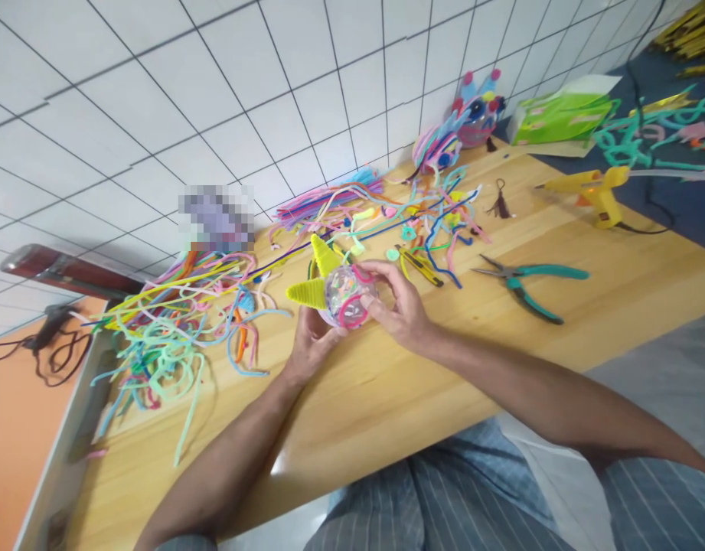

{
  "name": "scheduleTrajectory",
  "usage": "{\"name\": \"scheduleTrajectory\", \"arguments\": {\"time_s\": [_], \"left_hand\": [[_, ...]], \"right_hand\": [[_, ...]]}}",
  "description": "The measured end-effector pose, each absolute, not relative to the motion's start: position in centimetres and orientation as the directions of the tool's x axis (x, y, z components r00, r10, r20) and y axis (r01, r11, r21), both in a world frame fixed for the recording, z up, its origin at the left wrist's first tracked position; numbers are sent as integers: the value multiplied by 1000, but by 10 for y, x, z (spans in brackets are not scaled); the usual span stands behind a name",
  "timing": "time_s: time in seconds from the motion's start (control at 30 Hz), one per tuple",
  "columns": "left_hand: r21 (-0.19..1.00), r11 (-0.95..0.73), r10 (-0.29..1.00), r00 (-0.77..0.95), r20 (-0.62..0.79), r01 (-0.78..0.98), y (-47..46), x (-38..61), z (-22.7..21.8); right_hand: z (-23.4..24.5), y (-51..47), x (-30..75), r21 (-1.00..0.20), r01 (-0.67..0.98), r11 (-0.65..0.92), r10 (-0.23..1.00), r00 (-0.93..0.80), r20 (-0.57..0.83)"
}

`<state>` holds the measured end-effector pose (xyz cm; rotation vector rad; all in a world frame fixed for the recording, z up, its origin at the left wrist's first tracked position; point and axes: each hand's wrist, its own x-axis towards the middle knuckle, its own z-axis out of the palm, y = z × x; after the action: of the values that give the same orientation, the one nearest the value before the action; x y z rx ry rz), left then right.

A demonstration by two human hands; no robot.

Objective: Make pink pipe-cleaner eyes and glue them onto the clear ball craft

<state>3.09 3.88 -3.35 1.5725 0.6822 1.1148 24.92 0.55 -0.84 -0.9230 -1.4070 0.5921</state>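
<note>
Both my hands hold a clear ball [345, 297] with coloured bits inside, above the wooden table [386, 383]. Two yellow pipe-cleaner cones [316, 279] stick out of its left side and a pink pipe cleaner loops around it. My left hand [313, 340] cups the ball from below, fingers closed on it. From the right, my right hand [399, 300] grips it, fingertips pinching the pink pipe cleaner at the top.
Heaps of coloured pipe cleaners [180, 329] lie left and behind [386, 210]. Teal-handled pliers [524, 283] and a yellow glue gun [596, 191] lie to the right. A finished decorated ball [472, 111] and a green bag [559, 115] stand by the tiled wall.
</note>
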Motion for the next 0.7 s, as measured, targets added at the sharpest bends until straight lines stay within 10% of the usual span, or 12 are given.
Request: {"name": "scheduleTrajectory", "arguments": {"time_s": [0.7], "left_hand": [[946,-286,860,396,323,-151,38,34,-32]], "right_hand": [[-6,5,250,-786,187,589,786,94,611]]}}
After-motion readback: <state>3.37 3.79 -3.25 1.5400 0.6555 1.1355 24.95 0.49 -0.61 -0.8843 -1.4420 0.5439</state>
